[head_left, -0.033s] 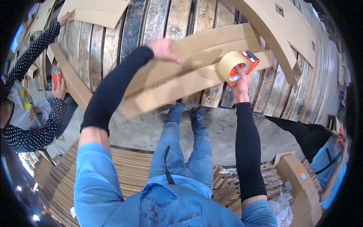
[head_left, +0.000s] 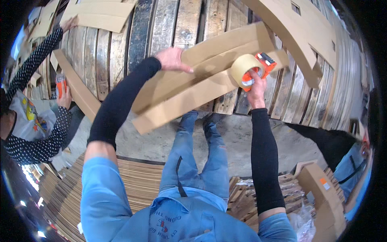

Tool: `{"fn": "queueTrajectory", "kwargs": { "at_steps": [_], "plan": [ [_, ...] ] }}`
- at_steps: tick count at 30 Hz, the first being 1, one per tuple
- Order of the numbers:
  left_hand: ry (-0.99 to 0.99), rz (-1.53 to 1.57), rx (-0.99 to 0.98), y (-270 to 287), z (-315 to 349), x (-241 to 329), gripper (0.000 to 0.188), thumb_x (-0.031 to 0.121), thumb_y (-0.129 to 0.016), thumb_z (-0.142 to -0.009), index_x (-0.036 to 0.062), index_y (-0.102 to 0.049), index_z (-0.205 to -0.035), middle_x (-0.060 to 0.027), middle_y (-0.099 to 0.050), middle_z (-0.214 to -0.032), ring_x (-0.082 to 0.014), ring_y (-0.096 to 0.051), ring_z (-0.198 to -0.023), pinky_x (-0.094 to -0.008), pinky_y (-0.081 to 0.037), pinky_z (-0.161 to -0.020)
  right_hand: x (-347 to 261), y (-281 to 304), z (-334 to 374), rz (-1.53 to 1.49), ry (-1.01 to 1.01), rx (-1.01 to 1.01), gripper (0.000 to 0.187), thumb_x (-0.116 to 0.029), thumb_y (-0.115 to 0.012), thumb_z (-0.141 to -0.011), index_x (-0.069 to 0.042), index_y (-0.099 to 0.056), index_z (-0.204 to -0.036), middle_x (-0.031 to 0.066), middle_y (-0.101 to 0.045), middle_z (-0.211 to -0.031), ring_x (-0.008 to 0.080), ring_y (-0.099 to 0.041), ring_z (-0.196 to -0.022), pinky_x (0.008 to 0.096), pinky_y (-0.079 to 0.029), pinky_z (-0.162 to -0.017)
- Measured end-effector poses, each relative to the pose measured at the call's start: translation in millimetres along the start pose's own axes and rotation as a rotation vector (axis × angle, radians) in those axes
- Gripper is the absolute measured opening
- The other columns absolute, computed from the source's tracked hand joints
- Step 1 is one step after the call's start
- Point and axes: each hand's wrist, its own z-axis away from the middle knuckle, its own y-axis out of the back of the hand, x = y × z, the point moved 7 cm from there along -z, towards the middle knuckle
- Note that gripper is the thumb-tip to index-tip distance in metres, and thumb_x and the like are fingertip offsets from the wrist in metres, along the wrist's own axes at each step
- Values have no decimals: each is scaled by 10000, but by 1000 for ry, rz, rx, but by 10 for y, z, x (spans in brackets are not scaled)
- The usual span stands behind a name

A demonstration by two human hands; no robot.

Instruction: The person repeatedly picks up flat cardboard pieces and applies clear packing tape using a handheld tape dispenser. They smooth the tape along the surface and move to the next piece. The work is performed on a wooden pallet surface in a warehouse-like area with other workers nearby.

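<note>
Flat brown cardboard box (head_left: 201,80) is lying tilted under both hands, left hand (head_left: 173,59) pressing its top edge, right hand (head_left: 254,86) at its right end. Another flat brown box (head_left: 96,14) is lying well left, above left hand. Brown carton w/ small orange-white label (head_left: 324,182) is sitting far below right hand.

In front of me runs a bench of worn wooden planks (head_left: 189,24), with another flat cardboard blank (head_left: 100,14) lying on it at the far left and a long cardboard strip (head_left: 78,90) leaning against its edge. To my left a co-worker in a dotted sleeve (head_left: 36,149) holds an orange tape dispenser (head_left: 60,85) (its roll is hidden from me). Behind my legs I see a stack of flattened cardboard sheets (head_left: 137,181) on the concrete floor (head_left: 161,141), and a taped brown box (head_left: 322,189) stands at my right.
</note>
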Motion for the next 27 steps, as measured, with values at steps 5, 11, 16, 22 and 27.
{"fn": "queueTrajectory", "kwargs": {
  "at_steps": [5, 11, 16, 22, 27],
  "plan": [
    [95, -111, 235, -687, 648, 1061, 773, 425, -912, -709, 50, -628, -1322, -212, -551, -1391, -371, -549, -1274, -483, -453, -1081, 161, 51, -118, -76, 34, 8, 436, -28, -633, -919, -25, -555, -1348, 79, -670, -1223, 221, -684, -1073, 379, -558, -934],
    [173, -464, 554, -1324, 574, 1289, 665, 320, -888, -666, 167, -603, -1246, -240, -235, -1611, -460, -368, -1373, -677, -350, -1050, 134, 275, -198, -296, -62, -18, 392, -58, -661, -908, -21, -585, -1291, 77, -687, -1180, 239, -692, -1085, 418, -575, -928],
    [-73, -637, 798, -1094, 483, 1142, 265, 184, -766, -720, 195, -713, -979, -232, -362, -1550, -412, -423, -1285, -575, -377, -985, -335, 580, 136, 106, 36, 37, 369, -36, -696, -876, -12, -632, -1238, 78, -712, -1109, 190, -698, -1010, 380, -570, -875],
    [-38, -585, 702, -860, 368, 1070, 219, 176, -745, -755, 197, -749, -972, -213, -367, -1540, -399, -411, -1305, -580, -351, -1044, -889, 425, 765, 744, 240, -45, 771, -103, -743, -777, 32, -425, -1466, 164, -632, -1290, 227, -646, -1119, 354, -519, -969],
    [-26, -452, 740, -822, 321, 927, 228, 202, -775, -745, 197, -759, -972, -216, -356, -1537, -389, -397, -1342, -577, -335, -1084, -988, -429, 1036, 1117, 417, -204, 718, -164, -736, -794, -28, -460, -1443, 251, -605, -1307, 376, -617, -1221, 428, -484, -1053]
  ]
}}
